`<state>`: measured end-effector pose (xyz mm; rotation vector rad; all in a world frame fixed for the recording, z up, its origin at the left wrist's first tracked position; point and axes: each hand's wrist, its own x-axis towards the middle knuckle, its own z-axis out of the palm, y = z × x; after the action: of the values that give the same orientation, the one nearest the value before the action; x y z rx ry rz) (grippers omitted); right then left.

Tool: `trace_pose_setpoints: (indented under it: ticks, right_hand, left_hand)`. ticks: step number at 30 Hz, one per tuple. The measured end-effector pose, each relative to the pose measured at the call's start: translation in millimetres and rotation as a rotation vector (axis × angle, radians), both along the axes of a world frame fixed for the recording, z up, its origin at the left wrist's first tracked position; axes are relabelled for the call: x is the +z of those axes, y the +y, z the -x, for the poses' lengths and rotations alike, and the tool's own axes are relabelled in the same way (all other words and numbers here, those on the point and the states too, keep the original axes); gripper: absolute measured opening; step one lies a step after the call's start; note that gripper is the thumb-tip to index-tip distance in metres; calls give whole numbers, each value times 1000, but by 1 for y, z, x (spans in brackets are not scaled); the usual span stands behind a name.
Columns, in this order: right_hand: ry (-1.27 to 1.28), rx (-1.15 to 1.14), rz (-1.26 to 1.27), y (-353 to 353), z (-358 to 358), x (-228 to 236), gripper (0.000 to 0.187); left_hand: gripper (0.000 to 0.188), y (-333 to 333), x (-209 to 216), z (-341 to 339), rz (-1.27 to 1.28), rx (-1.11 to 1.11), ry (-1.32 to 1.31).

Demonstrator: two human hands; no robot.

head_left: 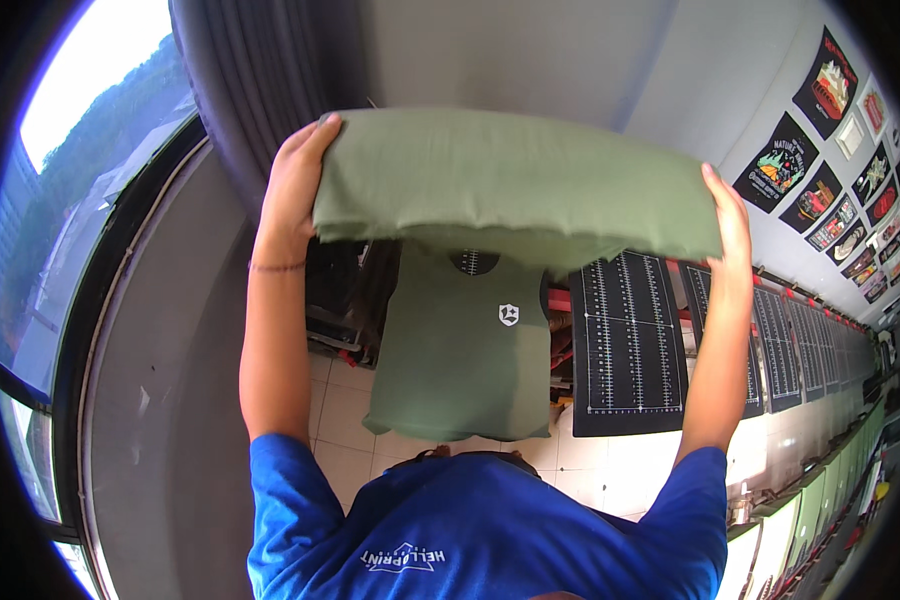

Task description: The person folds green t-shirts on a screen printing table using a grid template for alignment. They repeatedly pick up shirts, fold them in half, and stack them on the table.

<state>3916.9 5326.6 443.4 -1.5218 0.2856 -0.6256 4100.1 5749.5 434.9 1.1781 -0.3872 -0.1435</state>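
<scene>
Gripping the folded cloth [515, 185] by its side edges, left hand [295, 185] and right hand [732, 225] keep fingers clamped. Below, a shirt [462, 350] covers one platen; the neighbouring platen [625, 345] lies bare.

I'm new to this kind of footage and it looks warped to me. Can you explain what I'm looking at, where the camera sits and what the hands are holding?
The camera sits on a person's head and looks down through a fisheye lens, so straight edges bend. The left hand and right hand each grip one end of a folded stack of olive green cloth, raised up. Below it a green T-shirt lies stretched flat on a board. Beside that runs a row of black ruled boards. Printed T-shirts hang on the wall.
</scene>
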Motion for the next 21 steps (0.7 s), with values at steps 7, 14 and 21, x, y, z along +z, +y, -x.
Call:
trace_pose_setpoints:
  ticks: [7, 14, 21]
  right_hand:
    - [350, -190, 99, 67, 85, -139, 45]
    - [553, -101, -383, 127, 146, -381, 32]
    - [490, 30, -510, 142, 181, -368, 32]
  left_hand:
    - [30, 53, -148, 73, -235, -58, 141]
    - [28, 108, -392, 130, -394, -58, 508]
    - [26, 129, -381, 149, -423, -56, 519]
